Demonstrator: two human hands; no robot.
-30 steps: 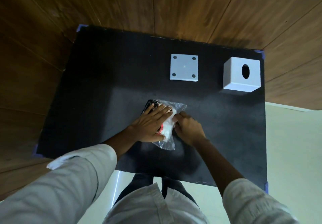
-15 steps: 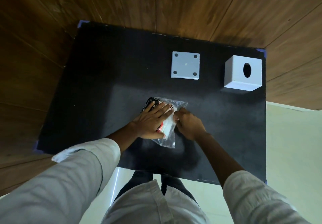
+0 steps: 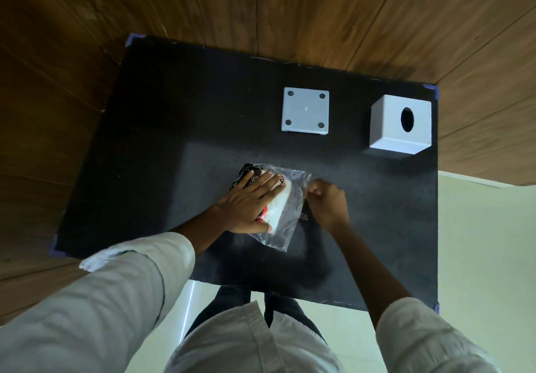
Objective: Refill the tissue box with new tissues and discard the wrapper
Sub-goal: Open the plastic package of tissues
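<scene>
At frame centre on the table (image 3: 174, 129), the left hand (image 3: 246, 204) pressed flat on the tissue pack (image 3: 278, 207) while the right hand (image 3: 327, 201) pinched its wrapper (image 3: 293, 219), apparently opening it; extracting tissues for the tissue box (image 3: 400, 124) seemed next.

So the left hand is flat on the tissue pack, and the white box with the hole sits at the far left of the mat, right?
Not quite: in the head view the box sits at the mat's far right. The left hand is indeed flat on the tissue pack.
</scene>
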